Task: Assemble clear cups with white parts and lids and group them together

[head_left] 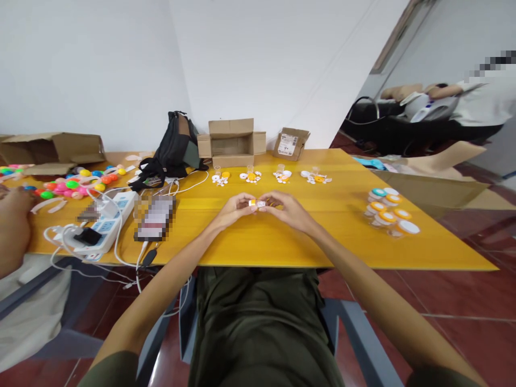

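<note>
Over the middle of the yellow table, my left hand (236, 209) and my right hand (285, 208) meet fingertip to fingertip. Pinched in my left hand is a small white-and-orange piece (252, 203). My right fingers close on a small whitish piece with dark marks (261, 204), which touches or nearly touches the first. Both are too small for me to tell their kind. Beyond my hands lie several small groups of white and orange round parts, among them one group (251, 177) straight ahead and another group (318, 178) to the right.
Jars with orange, white and teal lids (387, 216) stand at the right. A power strip (108, 223) with cables and a phone (156, 216) lie left. Behind are a backpack (177, 142), an open carton (231, 159) and colourful balls (72, 185). Another person's hand (16, 215) is far left.
</note>
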A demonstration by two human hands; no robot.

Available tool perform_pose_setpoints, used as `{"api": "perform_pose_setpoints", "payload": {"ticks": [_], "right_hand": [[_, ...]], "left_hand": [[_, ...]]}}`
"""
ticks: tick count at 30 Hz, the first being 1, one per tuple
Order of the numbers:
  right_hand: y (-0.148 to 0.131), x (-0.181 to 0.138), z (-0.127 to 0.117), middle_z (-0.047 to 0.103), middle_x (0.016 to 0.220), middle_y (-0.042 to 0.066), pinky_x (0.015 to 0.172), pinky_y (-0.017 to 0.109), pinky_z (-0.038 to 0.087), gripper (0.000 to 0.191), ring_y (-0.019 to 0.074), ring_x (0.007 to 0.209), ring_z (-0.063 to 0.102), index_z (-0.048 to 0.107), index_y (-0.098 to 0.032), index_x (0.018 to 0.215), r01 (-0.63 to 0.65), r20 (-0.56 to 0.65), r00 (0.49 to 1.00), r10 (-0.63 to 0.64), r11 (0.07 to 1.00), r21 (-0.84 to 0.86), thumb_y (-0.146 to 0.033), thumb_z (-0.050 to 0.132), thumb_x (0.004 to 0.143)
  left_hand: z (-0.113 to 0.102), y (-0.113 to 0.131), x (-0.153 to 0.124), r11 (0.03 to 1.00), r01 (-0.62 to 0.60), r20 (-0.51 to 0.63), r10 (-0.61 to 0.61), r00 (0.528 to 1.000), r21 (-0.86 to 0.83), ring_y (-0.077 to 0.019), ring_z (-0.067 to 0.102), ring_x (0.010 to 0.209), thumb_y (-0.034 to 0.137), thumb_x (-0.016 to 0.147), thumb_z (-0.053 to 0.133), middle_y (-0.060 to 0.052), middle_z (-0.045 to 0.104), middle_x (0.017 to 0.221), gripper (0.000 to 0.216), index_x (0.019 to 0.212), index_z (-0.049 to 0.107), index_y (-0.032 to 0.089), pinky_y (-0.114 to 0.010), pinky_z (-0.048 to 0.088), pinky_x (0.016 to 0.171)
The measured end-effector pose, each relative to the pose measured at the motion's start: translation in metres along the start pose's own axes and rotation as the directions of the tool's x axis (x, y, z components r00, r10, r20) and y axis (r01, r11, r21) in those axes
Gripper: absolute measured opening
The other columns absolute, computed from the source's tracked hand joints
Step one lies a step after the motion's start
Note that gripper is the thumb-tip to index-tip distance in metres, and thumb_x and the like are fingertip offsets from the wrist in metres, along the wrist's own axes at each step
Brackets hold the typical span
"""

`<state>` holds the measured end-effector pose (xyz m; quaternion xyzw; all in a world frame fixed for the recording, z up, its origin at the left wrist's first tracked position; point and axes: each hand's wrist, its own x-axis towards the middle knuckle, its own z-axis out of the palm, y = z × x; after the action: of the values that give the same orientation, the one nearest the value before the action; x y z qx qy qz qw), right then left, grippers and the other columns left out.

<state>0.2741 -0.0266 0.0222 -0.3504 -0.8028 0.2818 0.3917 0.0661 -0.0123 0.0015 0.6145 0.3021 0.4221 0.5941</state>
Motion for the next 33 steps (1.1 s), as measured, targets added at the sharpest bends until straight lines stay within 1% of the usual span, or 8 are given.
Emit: {"api": "perform_pose_setpoints", "payload": {"ticks": [6,11,15,20,23,26,30,33], "right_hand": [[0.000,-0.003,0.000,0.071,0.096,0.006,0.080,0.036,0.060,0.008,0.0211,0.088,0.068,0.072,-0.024,0.097,0.180,-0.020,0.983,-0.180,0.984,-0.011,-0.027,0.066,0.092],[0.000,-0.003,0.003,0.068,0.097,0.007,0.081,0.038,0.061,0.008,0.0215,0.089,0.067,0.072,-0.026,0.098,0.214,-0.052,0.975,-0.215,0.977,-0.019,-0.028,0.066,0.093],[0.001,-0.002,0.003,0.070,0.094,0.006,0.080,0.037,0.061,0.011,0.0214,0.087,0.068,0.074,-0.025,0.097,0.167,-0.052,0.984,-0.168,0.986,-0.012,-0.033,0.067,0.092],[-0.003,-0.001,0.002,0.074,0.089,0.006,0.073,0.033,0.059,0.018,0.0199,0.077,0.069,0.076,-0.022,0.093,0.033,-0.064,0.997,-0.034,0.999,-0.011,-0.039,0.068,0.089],[-0.007,-0.001,0.000,0.076,0.087,0.006,0.071,0.031,0.056,0.023,0.0195,0.075,0.069,0.076,-0.022,0.091,-0.023,-0.043,0.999,0.022,0.999,-0.038,-0.042,0.065,0.090],[-0.011,0.001,0.000,0.078,0.087,0.006,0.070,0.031,0.053,0.029,0.0196,0.074,0.069,0.076,-0.022,0.088,-0.043,-0.028,0.999,0.042,0.998,-0.053,-0.046,0.061,0.091],[-0.013,0.003,0.003,0.077,0.079,0.005,0.064,0.029,0.050,0.037,0.0182,0.065,0.066,0.072,-0.021,0.082,-0.096,-0.026,0.995,0.095,0.994,-0.052,-0.054,0.058,0.090],[-0.015,0.003,0.004,0.072,0.066,0.003,0.059,0.028,0.047,0.046,0.0168,0.056,0.061,0.068,-0.021,0.075,-0.167,-0.030,0.986,0.165,0.983,-0.074,-0.062,0.054,0.091]], "left_hand": [[0.000,0.006,-0.002,0.999,0.001,0.022,-0.002,1.000,0.041,-0.0147,0.068,0.070,0.056,0.064,0.088,-0.005,0.074,0.085,0.051,0.088,0.069,0.015,-0.028,0.052,0.072],[0.000,0.005,-0.002,0.999,-0.005,0.025,0.004,1.000,0.047,-0.0152,0.068,0.068,0.056,0.070,0.084,-0.004,0.073,0.079,0.048,0.089,0.070,0.015,-0.027,0.050,0.069],[-0.001,0.004,-0.002,0.999,-0.016,0.025,0.015,1.000,0.041,-0.0154,0.069,0.070,0.055,0.071,0.084,-0.005,0.074,0.084,0.047,0.089,0.070,0.015,-0.028,0.052,0.071],[0.001,0.003,-0.002,1.000,-0.023,0.033,0.023,0.999,0.007,-0.0152,0.069,0.073,0.054,0.066,0.088,-0.006,0.075,0.090,0.050,0.091,0.070,0.015,-0.029,0.054,0.075],[0.001,0.003,-0.002,1.000,-0.028,0.024,0.028,0.999,-0.010,-0.0154,0.069,0.075,0.052,0.064,0.090,-0.006,0.075,0.092,0.050,0.092,0.069,0.015,-0.030,0.054,0.078],[0.001,0.003,-0.002,1.000,-0.017,0.020,0.017,1.000,-0.004,-0.0160,0.069,0.076,0.051,0.064,0.090,-0.006,0.075,0.092,0.050,0.092,0.070,0.015,-0.031,0.055,0.080],[0.000,0.002,-0.002,1.000,-0.023,0.021,0.023,1.000,0.012,-0.0161,0.069,0.079,0.049,0.066,0.090,-0.006,0.075,0.092,0.047,0.093,0.070,0.015,-0.031,0.054,0.081],[0.000,0.000,-0.002,0.999,-0.042,0.007,0.042,0.999,0.005,-0.0153,0.068,0.082,0.046,0.064,0.091,-0.004,0.074,0.092,0.048,0.094,0.069,0.016,-0.029,0.053,0.082]]}}
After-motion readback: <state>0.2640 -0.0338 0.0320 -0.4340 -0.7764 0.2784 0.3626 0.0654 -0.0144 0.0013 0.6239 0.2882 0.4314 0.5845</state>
